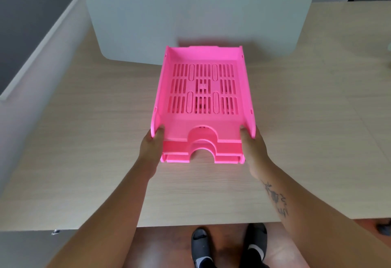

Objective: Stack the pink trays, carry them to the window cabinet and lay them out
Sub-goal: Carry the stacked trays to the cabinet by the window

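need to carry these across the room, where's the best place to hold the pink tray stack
Hold the pink tray stack at its two long side walls near the open front, one hand from each side, as the left hand and right hand do now. The front edge is notched, the sides are straight.

No readable text, label, brand or number shows anywhere; the dark marks on the right forearm [276, 199] at 4 o'clock stay illegible.

You get one head view, looking forward and steeply down, close over the desk [84, 140], your feet at the frame's bottom edge.
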